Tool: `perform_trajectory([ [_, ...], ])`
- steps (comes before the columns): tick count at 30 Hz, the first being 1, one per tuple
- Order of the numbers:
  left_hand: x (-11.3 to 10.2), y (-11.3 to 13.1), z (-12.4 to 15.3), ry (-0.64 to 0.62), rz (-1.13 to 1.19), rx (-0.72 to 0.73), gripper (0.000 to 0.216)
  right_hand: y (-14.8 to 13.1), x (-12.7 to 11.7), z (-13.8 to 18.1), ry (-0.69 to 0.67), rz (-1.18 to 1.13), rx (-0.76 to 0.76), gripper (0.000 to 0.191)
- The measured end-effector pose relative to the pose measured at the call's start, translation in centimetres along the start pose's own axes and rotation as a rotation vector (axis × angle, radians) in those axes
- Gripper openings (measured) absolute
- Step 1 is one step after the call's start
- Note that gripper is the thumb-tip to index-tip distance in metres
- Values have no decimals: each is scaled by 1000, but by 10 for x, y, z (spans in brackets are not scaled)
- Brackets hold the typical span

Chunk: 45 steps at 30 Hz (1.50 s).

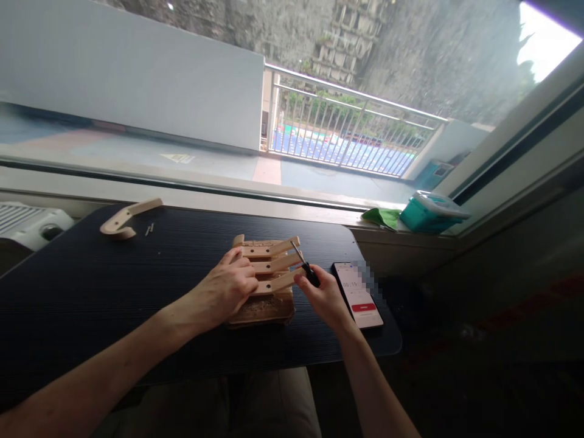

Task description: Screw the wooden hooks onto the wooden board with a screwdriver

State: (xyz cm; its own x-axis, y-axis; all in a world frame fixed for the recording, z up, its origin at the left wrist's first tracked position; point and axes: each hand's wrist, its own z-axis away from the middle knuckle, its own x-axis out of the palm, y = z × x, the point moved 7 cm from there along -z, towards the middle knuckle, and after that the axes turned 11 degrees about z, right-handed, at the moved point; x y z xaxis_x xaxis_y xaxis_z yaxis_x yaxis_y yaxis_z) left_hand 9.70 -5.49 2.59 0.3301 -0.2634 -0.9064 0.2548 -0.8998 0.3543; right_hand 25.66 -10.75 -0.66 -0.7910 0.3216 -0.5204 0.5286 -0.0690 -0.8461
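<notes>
A brown board [262, 313], worn at its edges, lies on the dark table in front of me. Three pale wooden hooks [283, 246] are lined up across it, with dark screw holes showing. My left hand [230, 286] is closed over the left ends of the hooks, its fingers curled on the nearer ones. In my right hand [325, 298] is a screwdriver [311, 275] with a black handle. Its metal shaft points up and left, with the tip near the right end of the farthest hook. My right fingertips are close to the nearest hook's end.
Another wooden hook [130, 219] lies at the table's back left, with a few screws [149, 229] beside it. A phone [358, 298] showing a timer lies on the right. A teal box [433, 212] and green cloth [382, 218] sit on the windowsill.
</notes>
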Motion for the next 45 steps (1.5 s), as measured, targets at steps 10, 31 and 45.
perform_trajectory([
  [10, -5, 6, 1, -42, -24, -3, 21, -2, -1, 0, 36, 8, -7, 31],
  [31, -7, -2, 1, 49, -8, -42, 21, 3, -6, 55, 5, 218, 53, 30],
  [45, -10, -16, 6, 106, 38, -66, 20, 3, 6, 56, -89, 395, 21, 32],
])
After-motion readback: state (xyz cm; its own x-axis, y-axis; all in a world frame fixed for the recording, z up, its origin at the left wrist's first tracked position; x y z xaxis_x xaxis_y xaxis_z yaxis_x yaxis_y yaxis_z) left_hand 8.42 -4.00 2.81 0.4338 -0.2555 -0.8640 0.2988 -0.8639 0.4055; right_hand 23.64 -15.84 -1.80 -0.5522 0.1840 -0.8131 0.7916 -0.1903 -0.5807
